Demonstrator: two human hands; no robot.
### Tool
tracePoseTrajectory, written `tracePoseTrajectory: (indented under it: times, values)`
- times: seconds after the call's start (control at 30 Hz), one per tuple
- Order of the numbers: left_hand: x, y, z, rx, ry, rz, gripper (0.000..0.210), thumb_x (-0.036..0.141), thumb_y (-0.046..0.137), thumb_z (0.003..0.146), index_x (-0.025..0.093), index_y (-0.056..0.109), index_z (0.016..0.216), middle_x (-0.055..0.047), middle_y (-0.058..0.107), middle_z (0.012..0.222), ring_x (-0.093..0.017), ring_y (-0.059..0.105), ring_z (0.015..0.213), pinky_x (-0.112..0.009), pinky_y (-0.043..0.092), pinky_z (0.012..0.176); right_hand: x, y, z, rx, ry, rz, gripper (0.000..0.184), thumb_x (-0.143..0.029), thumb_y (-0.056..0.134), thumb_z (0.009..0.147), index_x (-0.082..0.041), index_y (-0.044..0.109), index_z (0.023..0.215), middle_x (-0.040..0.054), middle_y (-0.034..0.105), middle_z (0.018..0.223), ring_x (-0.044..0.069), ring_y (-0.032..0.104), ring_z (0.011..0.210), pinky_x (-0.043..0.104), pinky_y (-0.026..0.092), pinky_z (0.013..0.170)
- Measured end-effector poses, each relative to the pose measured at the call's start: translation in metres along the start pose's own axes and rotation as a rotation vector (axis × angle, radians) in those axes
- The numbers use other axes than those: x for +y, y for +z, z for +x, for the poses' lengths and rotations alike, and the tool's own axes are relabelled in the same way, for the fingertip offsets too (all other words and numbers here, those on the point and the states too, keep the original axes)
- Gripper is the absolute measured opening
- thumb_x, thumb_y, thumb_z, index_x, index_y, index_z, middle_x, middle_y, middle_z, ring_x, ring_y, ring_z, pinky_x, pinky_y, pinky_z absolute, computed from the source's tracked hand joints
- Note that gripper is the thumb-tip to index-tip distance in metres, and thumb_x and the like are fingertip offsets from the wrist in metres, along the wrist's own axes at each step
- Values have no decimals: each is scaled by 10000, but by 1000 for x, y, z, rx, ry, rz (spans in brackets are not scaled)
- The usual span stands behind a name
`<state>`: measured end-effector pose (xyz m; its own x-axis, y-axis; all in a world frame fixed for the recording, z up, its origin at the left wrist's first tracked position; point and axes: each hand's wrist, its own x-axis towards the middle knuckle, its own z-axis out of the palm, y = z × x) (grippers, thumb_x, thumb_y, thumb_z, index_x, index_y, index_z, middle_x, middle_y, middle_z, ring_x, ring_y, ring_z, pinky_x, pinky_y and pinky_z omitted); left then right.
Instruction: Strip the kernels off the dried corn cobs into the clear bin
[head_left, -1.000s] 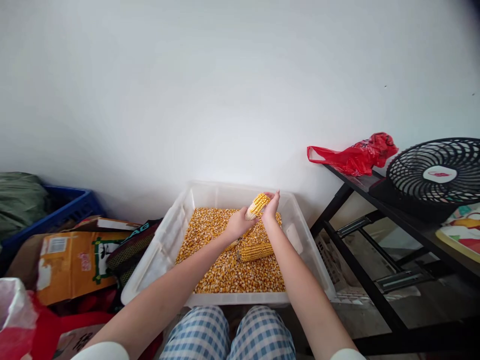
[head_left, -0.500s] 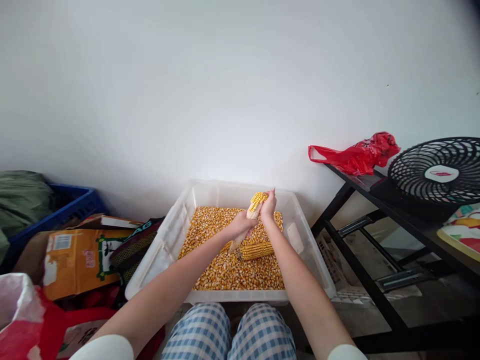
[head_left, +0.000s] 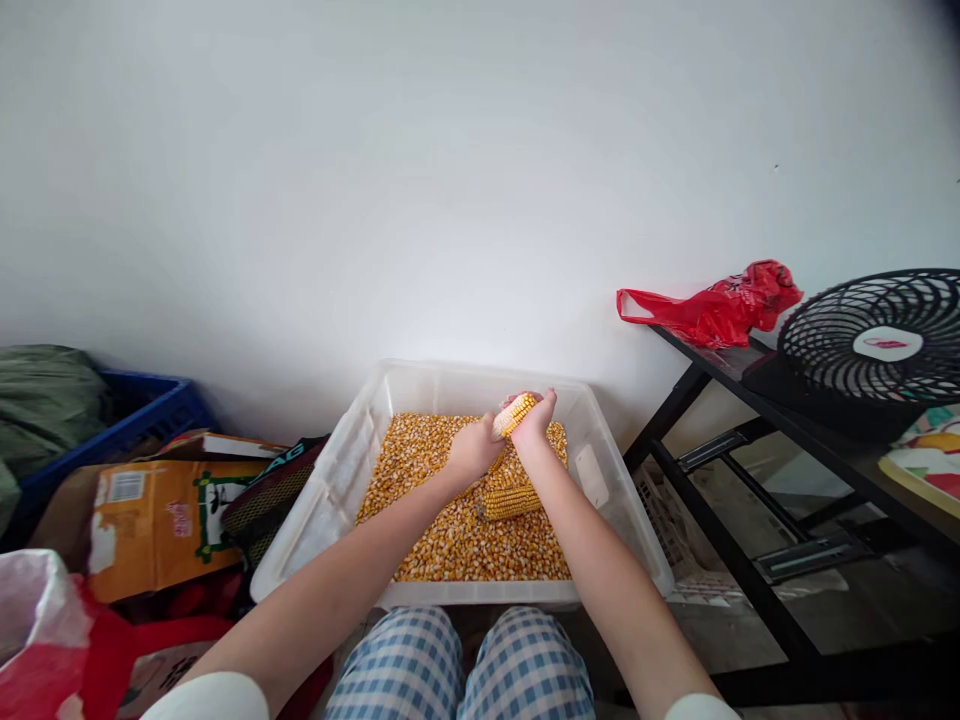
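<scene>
Both my hands are over a white plastic tub (head_left: 315, 530), around one partly stripped corn cob (head_left: 513, 416). My left hand (head_left: 472, 448) is closed round its lower end, which is hidden in the fist. At the upper end, my right hand (head_left: 535, 418) wraps the far side of the cob, thumb raised. Yellow kernels still cover that end, while a paler bare patch shows nearer the left fist. Below the hands, a whole corn cob (head_left: 510, 502) lies on loose corn kernels (head_left: 465, 550), partly behind my right forearm.
To the right, a black stand (head_left: 720, 375) carries a red plastic bag (head_left: 712, 308) and a black fan (head_left: 885, 345). On the left are an orange carton (head_left: 150, 515), a blue crate (head_left: 161, 405) and a red-and-white bag (head_left: 97, 630). A white wall (head_left: 480, 200) rises behind the tub.
The held cob has turned and tilted, and its bare lower part is now covered by my left fist. My left hand has shifted slightly left; my right hand has rolled with its palm more upward.
</scene>
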<state>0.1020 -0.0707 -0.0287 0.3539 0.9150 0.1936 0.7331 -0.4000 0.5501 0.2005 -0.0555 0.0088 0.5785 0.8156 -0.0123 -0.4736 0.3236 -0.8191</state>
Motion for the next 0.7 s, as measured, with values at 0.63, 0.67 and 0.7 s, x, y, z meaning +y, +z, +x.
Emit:
tracePoseTrajectory:
  times: [0.63,0.67,0.7]
  values:
    - [0,-10,1,71,58,3,213,359,497,766,201,512,908,-46,633,754,-189,605,707,-236,386,594,-3,-5,6,15,152,59,503,-552,163,807,-187,471,653,31,577,529,165,571,504,314,468,537]
    - [1,-9,-1,71,44,81,198,333,473,781,204,507,928,-51,638,765,-195,607,723,-241,384,607,-2,-2,2,17,207,129,487,-544,149,805,-192,456,665,27,566,507,169,567,478,326,472,525]
    - [2,-8,-2,62,35,135,197,315,450,795,206,499,951,-56,642,777,-198,609,731,-244,383,615,-2,1,-2,50,223,189,456,-530,157,803,-198,442,679,17,558,496,167,563,459,328,475,519]
